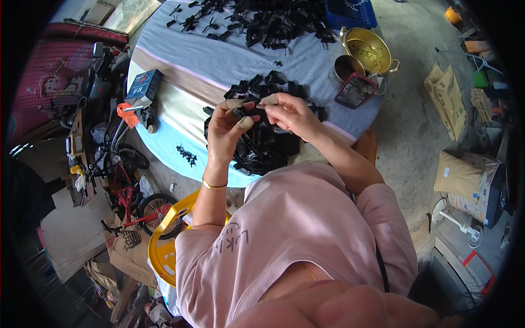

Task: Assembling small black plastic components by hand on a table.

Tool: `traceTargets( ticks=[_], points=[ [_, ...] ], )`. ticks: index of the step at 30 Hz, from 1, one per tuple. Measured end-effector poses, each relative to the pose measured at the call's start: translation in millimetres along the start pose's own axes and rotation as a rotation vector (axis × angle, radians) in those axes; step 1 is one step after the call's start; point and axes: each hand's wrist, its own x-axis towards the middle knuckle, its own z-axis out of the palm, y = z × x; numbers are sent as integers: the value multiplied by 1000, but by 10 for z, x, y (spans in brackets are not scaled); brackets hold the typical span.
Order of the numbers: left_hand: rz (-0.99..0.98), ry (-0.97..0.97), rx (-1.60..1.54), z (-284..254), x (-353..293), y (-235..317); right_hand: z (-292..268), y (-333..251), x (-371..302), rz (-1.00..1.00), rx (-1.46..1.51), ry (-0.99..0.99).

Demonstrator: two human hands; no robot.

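Spreading out in front of the person is a big cloth-covered table (180, 117), and they're right at its near edge in a pink shirt (306, 213) with dark script on the chest. A far heap of black parts (268, 22) covers the far edge, and a near heap (262, 147) sits by the near edge, below the hands. The left forearm points pretty much straight up, while the right one slants in from the right. Past the right edge, on the floor, there's a tan paper bag (445, 101) with dark print. The left hand (223, 126) is curled, tan wraps on thumb and finger, pinching a small black part (239, 113) above the near heap. The right hand (290, 116) has thumb and index finger brought together just beside it; can't tell what's between them. Over by the left edge, a dark blue box (143, 87) has pale lettering. Smallest bit: a gold bangle (214, 186) on the left arm.
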Motion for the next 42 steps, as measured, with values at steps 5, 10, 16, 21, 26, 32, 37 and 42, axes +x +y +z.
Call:
traceTargets(
  ticks=[5, 10, 16, 21, 26, 32, 37, 42],
  points=[
    [20, 19, 134, 160, -30, 10, 120, -65, -133, -108, -169, 10],
    [24, 12, 121, 221, -70, 28, 156, -103, -183, -110, -277, 44],
    [26, 65, 250, 259, -117, 101, 206, -135, -219, -129, -409, 68],
    [99, 19, 325, 234, -162, 57, 227, 16, -218, -156, -436, 100],
    [211, 95, 685, 271, -186, -44, 130, 186, -197, 144, -74, 81],
    [135, 179, 950, 269, -148, -32, 25, 115, -169, -197, -392, 172],
    [245, 55, 962, 382, -190, -11, 110, 37, -153, -313, -572, 147],
    [127, -38, 486, 242, -203, 29, -7, -82, -234, -280, -467, 137]
  ],
)
